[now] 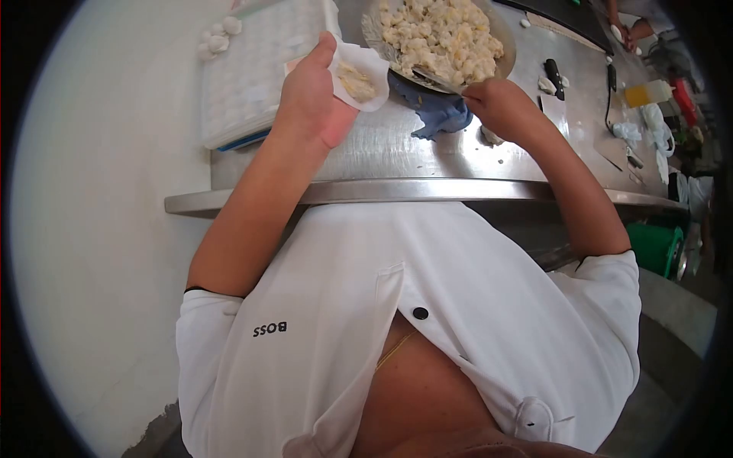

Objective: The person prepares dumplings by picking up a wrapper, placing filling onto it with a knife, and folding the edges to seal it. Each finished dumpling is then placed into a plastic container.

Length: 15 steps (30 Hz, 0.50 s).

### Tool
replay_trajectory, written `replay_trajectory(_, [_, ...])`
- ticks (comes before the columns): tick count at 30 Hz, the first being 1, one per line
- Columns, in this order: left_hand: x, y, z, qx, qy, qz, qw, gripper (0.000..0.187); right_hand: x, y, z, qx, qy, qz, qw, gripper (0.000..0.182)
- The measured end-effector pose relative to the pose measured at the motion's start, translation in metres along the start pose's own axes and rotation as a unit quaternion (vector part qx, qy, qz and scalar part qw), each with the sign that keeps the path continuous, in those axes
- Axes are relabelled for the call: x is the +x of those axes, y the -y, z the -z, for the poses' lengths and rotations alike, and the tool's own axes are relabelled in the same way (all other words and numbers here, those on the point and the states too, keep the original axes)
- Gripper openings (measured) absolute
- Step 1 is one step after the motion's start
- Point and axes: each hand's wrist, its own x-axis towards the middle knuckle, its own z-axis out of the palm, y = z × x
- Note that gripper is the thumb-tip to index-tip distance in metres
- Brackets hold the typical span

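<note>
Okay, biggest first: metal counter runs across, person standing at its near edge. White tray on the left, rows of pale bumps in it, contents hard to make out. Big bowl farther back, middle, loaded with chunky pale mix. Blue cloth bunched at the bowl's near side; can't tell how far under it goes.

Left hand is up between tray and bowl, fingers holding a white wrapper, thumb raised along its tray side; far fingers hidden. Right hand at the bowl's near rim, fingers closed round the handle of a metal tool, its blade by the mix; spoon or spatula, can't tell. Smallest: portion of mix on the wrapper, roughly central.

Doing this well, my judgement: cup the wrapper from below so it doesn't sag, and hold it close to the bowl so drips land there. Modest scoops; leave a bare margin, since a wet edge likely won't seal. Press with the flat of the blade, not the tip, as the wrapper looks thin and could tear. Light grip on the handle, wrist loose.
</note>
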Motion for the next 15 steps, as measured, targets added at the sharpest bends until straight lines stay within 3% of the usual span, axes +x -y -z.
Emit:
replay_trajectory(1, [-0.006, -0.002, -0.003, -0.030, 0.023, 0.017, 0.999, 0.043, 0.003, 0.006, -0.005, -0.001, -0.001, 0.002, 1.000, 0.025])
replay_trajectory(3, [-0.011, -0.005, -0.008, -0.060, 0.045, 0.032, 0.997, 0.040, 0.007, 0.026, -0.015, -0.042, -0.151, 0.128, 0.979, 0.025])
replay_trajectory(6, [-0.018, -0.006, -0.009, -0.094, 0.076, 0.030, 0.992, 0.042, 0.000, 0.072, -0.019, 0.104, -0.213, 0.196, 0.952, 0.035])
replay_trajectory(15, [-0.027, -0.013, -0.011, -0.063, 0.063, 0.010, 0.996, 0.045, 0.008, 0.105, -0.006, 0.146, -0.304, 0.263, 0.904, 0.025])
